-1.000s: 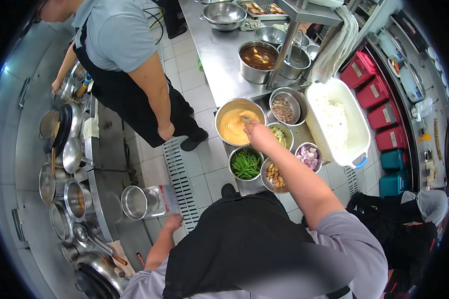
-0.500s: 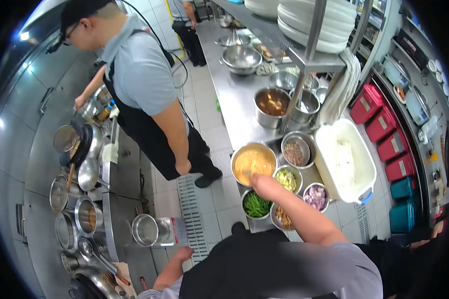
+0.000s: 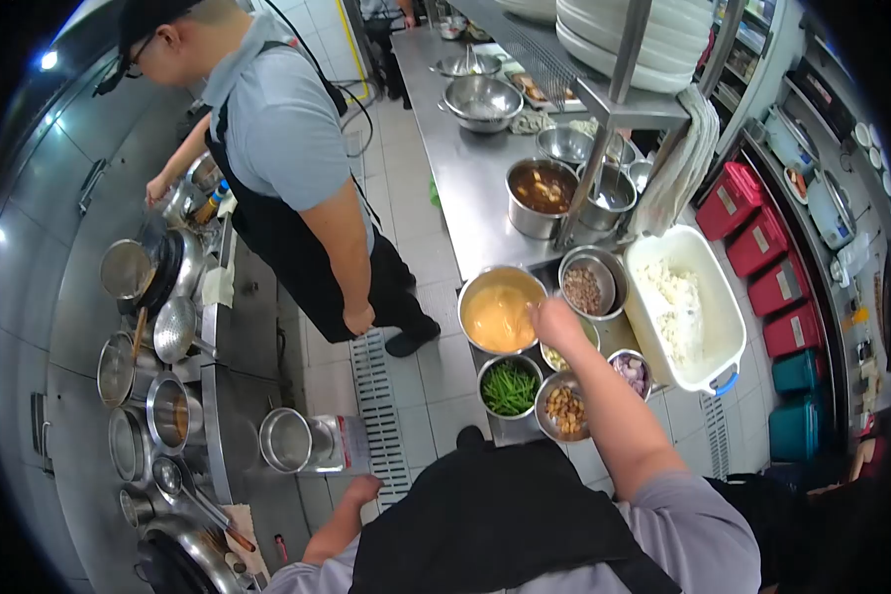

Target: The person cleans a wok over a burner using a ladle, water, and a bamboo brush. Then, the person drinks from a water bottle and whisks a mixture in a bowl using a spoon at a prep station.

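Observation:
My right hand (image 3: 556, 324) is at the right rim of a steel pot (image 3: 462, 315) of yellow-orange liquid that looks like beaten egg (image 3: 500, 319). Its fingers are closed, and what they hold, if anything, is hidden. My left hand (image 3: 363, 489) hangs low at my side, loosely closed, with nothing visible in it. Around the pot stand bowls of chopped green vegetable (image 3: 510, 388), browned cubes (image 3: 566, 411), purple onion pieces (image 3: 631, 371) and minced meat (image 3: 582, 290). My forearm partly covers a bowl of pale green pieces (image 3: 556, 358).
A white tub (image 3: 731, 337) of white rice-like food is at the right. Behind it stand a shelf post (image 3: 586, 188) and a pot of brown sauce (image 3: 543, 188). A co-worker (image 3: 287, 148) works at the stove on the left. An empty steel pot (image 3: 287, 441) stands low at left.
My right hand has moved up and right, from over the liquid to the pot's right rim. The browned cubes show more fully; my left hand has risen slightly.

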The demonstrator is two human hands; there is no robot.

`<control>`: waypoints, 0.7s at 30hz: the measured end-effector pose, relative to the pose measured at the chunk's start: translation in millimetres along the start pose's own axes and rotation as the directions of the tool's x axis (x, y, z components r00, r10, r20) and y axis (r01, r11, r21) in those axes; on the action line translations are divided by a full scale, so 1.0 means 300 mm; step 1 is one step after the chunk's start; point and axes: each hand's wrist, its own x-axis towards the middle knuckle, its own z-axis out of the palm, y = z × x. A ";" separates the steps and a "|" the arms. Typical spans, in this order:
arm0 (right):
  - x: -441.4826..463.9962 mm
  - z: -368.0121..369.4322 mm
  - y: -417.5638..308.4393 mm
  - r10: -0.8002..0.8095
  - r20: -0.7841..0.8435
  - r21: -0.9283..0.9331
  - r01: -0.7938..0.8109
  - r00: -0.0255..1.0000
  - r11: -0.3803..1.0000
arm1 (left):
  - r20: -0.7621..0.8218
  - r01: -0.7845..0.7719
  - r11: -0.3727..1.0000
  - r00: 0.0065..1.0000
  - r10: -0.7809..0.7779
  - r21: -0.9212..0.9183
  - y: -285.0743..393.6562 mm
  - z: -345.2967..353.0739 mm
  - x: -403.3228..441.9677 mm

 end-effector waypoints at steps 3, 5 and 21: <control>0.016 0.013 0.033 0.133 -0.005 0.242 -0.127 0.991 0.962 | 0.010 -0.103 0.988 0.995 0.103 0.112 -0.007 0.012 -0.005; 0.019 0.018 0.044 0.219 0.131 0.388 -0.253 0.967 0.886 | 0.005 -0.112 0.986 0.994 0.113 0.123 -0.003 -0.003 -0.011; 0.048 0.118 0.088 0.308 0.114 0.877 -0.241 0.944 0.415 | -0.075 -0.071 0.997 0.995 0.072 0.014 -0.079 0.039 0.033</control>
